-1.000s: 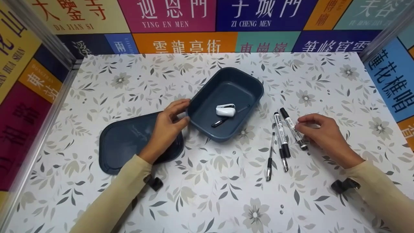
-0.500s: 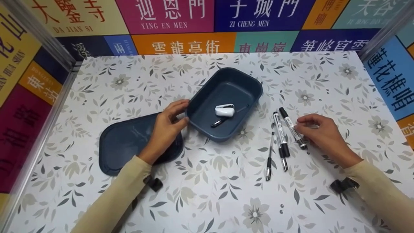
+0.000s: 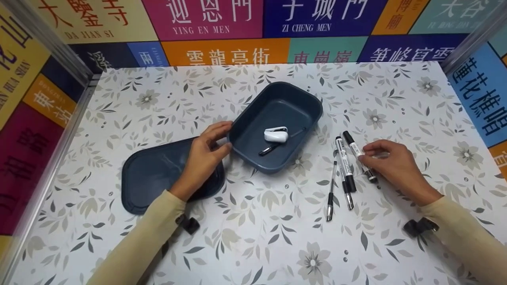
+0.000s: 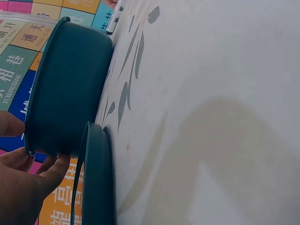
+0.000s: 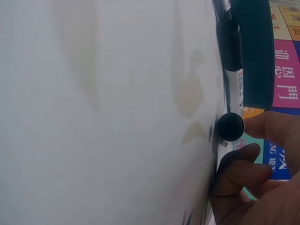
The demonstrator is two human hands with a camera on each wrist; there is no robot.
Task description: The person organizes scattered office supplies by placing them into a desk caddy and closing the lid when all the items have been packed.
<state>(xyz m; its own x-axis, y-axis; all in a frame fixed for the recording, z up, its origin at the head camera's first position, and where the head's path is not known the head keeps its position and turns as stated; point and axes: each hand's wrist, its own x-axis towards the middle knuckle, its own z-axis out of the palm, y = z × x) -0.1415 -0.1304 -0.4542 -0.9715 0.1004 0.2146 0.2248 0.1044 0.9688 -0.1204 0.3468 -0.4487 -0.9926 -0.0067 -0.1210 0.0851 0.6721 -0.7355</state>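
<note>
Marker (image 3: 353, 146) beside half-curled right hand (image 3: 391, 163), grip unclear, is perhaps risking rolling if nudged, loosely spread left hand (image 3: 204, 155) touching box (image 3: 283, 113).

Dark slate blue is shared by the box (image 3: 291, 113) and the lid (image 3: 148, 180), while plain white is shown by the small object (image 3: 277, 137). The markers (image 3: 344, 164) are coloured white and black. The tabletop (image 3: 253, 245) is patterned with grey and beige flowers and leaves on white, and the wall (image 3: 225, 33) is blocked in yellow, magenta, navy and orange.
</note>
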